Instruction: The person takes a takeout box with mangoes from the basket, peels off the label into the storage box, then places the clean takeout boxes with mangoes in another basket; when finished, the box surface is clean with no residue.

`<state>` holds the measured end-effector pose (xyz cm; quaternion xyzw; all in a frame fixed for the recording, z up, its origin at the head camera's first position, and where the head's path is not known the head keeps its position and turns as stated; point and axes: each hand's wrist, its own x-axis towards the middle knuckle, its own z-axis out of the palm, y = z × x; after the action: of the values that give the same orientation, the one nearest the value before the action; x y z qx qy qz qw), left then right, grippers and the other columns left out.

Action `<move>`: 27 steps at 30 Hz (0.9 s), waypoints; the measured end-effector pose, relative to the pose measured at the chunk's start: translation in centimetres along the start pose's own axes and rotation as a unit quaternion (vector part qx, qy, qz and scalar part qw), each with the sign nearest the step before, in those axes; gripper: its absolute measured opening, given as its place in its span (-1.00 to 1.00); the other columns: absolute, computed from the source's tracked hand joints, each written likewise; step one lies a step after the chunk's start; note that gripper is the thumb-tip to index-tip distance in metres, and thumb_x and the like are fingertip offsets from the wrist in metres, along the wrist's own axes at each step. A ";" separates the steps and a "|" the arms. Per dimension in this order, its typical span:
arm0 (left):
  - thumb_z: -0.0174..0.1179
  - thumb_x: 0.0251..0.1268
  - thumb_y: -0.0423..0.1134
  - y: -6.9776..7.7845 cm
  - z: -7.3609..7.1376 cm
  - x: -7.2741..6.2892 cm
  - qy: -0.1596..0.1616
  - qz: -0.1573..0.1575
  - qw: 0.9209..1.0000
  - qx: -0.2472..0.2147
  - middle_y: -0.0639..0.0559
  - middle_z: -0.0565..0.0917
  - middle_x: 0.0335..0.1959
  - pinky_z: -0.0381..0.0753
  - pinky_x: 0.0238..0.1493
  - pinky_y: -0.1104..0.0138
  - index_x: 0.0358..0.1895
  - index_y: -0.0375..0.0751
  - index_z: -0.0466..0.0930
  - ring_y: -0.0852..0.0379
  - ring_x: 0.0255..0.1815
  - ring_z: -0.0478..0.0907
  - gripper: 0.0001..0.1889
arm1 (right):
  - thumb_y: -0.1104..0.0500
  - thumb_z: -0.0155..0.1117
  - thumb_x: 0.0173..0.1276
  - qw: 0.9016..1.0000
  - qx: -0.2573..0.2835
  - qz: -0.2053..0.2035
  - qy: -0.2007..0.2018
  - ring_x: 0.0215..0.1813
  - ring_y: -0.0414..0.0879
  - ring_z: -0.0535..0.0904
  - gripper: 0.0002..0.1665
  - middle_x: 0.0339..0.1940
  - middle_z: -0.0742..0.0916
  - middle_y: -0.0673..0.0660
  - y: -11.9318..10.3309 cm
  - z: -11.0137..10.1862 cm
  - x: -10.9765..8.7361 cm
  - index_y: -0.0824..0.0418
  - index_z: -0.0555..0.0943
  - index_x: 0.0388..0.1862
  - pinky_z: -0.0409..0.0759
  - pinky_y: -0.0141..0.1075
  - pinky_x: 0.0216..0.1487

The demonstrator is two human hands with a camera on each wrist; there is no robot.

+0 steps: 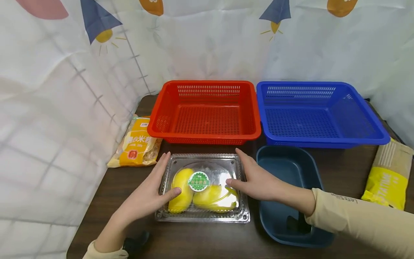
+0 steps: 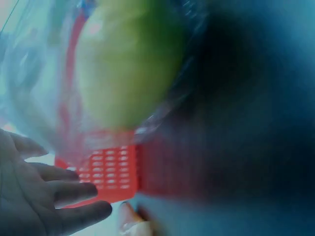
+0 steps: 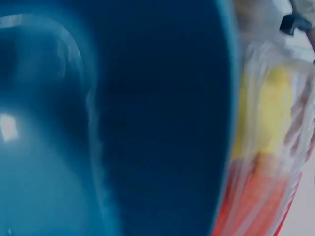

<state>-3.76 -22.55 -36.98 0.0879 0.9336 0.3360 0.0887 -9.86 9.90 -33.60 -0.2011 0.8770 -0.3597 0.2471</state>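
A clear plastic clamshell box [image 1: 223, 217] lies on the dark table, with yellow mangoes [image 1: 179, 190] inside and a round green label [image 1: 198, 181] on its lid. My left hand [image 1: 142, 198] is at the box's left side, its thumb reaching over the lid. On the opposite side, my right hand [image 1: 260, 181] has its fingers along the edge and its thumb above the lid. The left wrist view shows the left fingers [image 2: 74, 191] extended and spread beside the box, one mango [image 2: 128, 69] blurred through the plastic. Fingers of the right hand are out of the right wrist view.
A red basket [image 1: 207, 136] and a blue basket [image 1: 323, 142] stand side by side behind the box. The dark blue basin [image 1: 291, 212] sits right of it, under my right forearm. An orange-and-clear food bag [image 1: 137, 144] lies left, a yellow noodle-like package [image 1: 388, 176] far right.
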 end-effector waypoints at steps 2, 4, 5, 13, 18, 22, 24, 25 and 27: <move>0.30 0.35 0.17 0.0 0.7 -0.1 0.004 -0.001 1.000 -0.008 -0.12 -0.26 0.73 0.11 0.49 -0.38 0.70 0.09 -0.37 -0.35 0.70 -0.15 0.12 | -0.19 0.30 0.41 0.999 -0.030 -0.031 -0.005 0.61 0.35 0.19 0.19 0.67 0.14 0.40 0.5 -0.1 0.2 0.27 -0.13 0.70 0.31 0.34 0.45; 0.31 0.34 0.17 0.0 1.1 -0.2 0.010 0.004 1.000 -0.012 -0.13 -0.27 0.73 0.11 0.49 -0.38 0.70 0.07 -0.39 -0.35 0.70 -0.16 0.14 | -0.21 0.31 0.41 0.997 -0.054 -0.058 -0.013 0.61 0.36 0.18 0.21 0.66 0.13 0.41 1.0 -0.1 0.4 0.29 -0.14 0.69 0.32 0.33 0.45; 0.31 0.34 0.16 -0.1 1.4 -0.2 0.013 0.006 1.000 -0.013 -0.13 -0.28 0.73 0.11 0.50 -0.37 0.69 0.04 -0.40 -0.34 0.70 -0.16 0.15 | -0.22 0.31 0.41 0.995 -0.067 -0.069 -0.017 0.61 0.37 0.18 0.22 0.66 0.12 0.42 1.2 -0.1 0.4 0.29 -0.14 0.69 0.32 0.34 0.45; 0.30 0.37 0.14 0.0 2.1 0.2 0.007 0.014 0.999 -0.038 -0.10 -0.34 0.72 0.02 0.56 -0.30 0.69 -0.05 -0.44 -0.27 0.72 -0.23 0.16 | -0.26 0.34 0.37 0.980 -0.162 -0.110 -0.017 0.63 0.38 0.13 0.24 0.67 0.10 0.42 2.3 -0.4 0.8 0.32 -0.09 0.68 0.28 0.31 0.48; 0.30 0.36 0.13 0.2 1.8 0.4 -0.002 0.014 0.999 -0.047 -0.11 -0.37 0.72 0.01 0.56 -0.29 0.68 -0.04 -0.48 -0.27 0.72 -0.25 0.18 | -0.26 0.43 0.28 0.950 -0.243 -0.196 -0.001 0.66 0.36 0.09 0.21 0.67 0.17 0.39 1.9 -1.0 1.7 0.33 0.11 0.64 0.27 0.25 0.52; 0.31 0.35 0.12 0.2 1.7 0.4 -0.007 0.008 0.998 -0.055 -0.11 -0.39 0.72 0.00 0.56 -0.29 0.68 -0.02 -0.50 -0.27 0.72 -0.26 0.19 | -0.28 0.47 0.23 0.916 -0.290 -0.277 -0.016 0.68 0.33 0.05 0.11 0.65 0.26 0.33 1.0 -1.6 3.0 0.27 0.29 0.57 0.23 0.21 0.57; 0.31 0.35 0.12 0.2 1.6 0.4 -0.007 0.001 0.998 -0.057 -0.11 -0.38 0.72 0.00 0.56 -0.29 0.68 -0.02 -0.49 -0.28 0.72 -0.26 0.19 | -0.25 0.48 0.24 0.899 -0.305 -0.314 -0.030 0.66 0.29 0.14 0.01 0.62 0.33 0.29 0.4 -1.7 3.8 0.23 0.39 0.52 0.25 0.17 0.57; 0.31 0.35 0.12 0.2 1.6 0.3 -0.007 -0.002 0.998 -0.058 -0.11 -0.38 0.72 0.00 0.56 -0.29 0.68 -0.03 -0.49 -0.28 0.72 -0.26 0.19 | -0.23 0.49 0.25 0.893 -0.308 -0.327 -0.040 0.63 0.25 0.20 -0.04 0.60 0.37 0.26 0.0 -1.6 4.2 0.20 0.42 0.49 0.30 0.14 0.56; 0.31 0.34 0.13 0.2 1.6 0.1 -0.007 -0.009 0.998 -0.061 -0.11 -0.38 0.72 0.00 0.56 -0.30 0.68 -0.03 -0.48 -0.28 0.72 -0.26 0.19 | -0.18 0.50 0.26 0.882 -0.312 -0.350 -0.057 0.55 0.18 0.32 -0.13 0.53 0.46 0.21 -0.7 -1.4 4.9 0.15 0.48 0.45 0.38 0.08 0.53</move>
<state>-3.48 -21.45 -38.07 0.0764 0.9116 0.3906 0.1030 -14.45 7.55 -33.61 -0.5814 0.8010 -0.1188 0.0789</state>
